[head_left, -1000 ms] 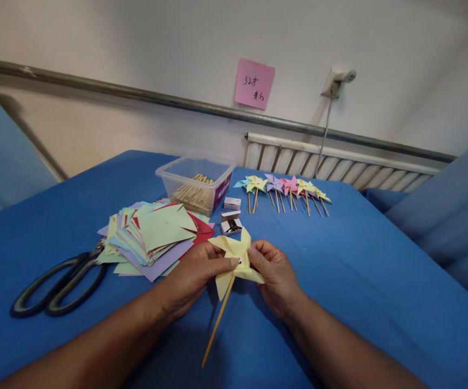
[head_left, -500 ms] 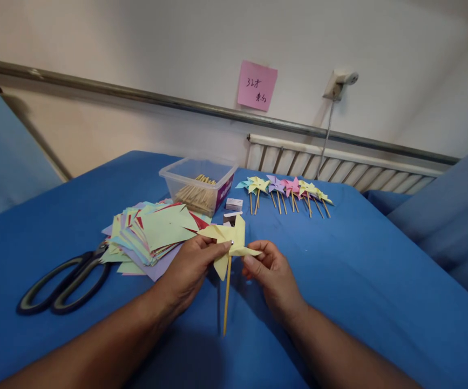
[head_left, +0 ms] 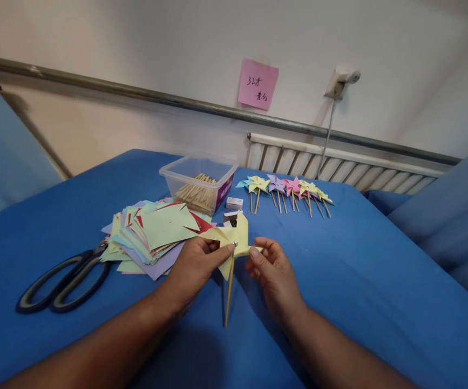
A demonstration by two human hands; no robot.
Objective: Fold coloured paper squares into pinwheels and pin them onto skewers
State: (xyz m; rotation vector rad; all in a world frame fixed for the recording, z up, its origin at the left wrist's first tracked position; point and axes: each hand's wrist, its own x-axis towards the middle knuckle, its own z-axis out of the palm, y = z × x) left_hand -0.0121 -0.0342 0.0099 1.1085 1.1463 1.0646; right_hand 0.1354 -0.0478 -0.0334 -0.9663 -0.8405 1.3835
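Note:
A yellow paper pinwheel (head_left: pixel 230 235) on a thin wooden stick (head_left: pixel 229 294) stands nearly upright over the blue cloth, with a silver pin at its centre. My left hand (head_left: pixel 193 270) pinches it at the pin, thumb on the front. My right hand (head_left: pixel 272 273) has its fingertips closed on the pinwheel's right blade.
A fanned stack of coloured paper squares (head_left: pixel 153 232) lies left of my hands, with black-handled scissors (head_left: pixel 61 281) beyond it. Farther back stand a clear plastic box of sticks (head_left: pixel 197 183), two small pin boxes (head_left: pixel 234 204) and a row of finished pinwheels (head_left: pixel 286 189).
The pinwheel has been raised and its stick swung from slanting to nearly upright. My right hand shifted from the centre to the right blade.

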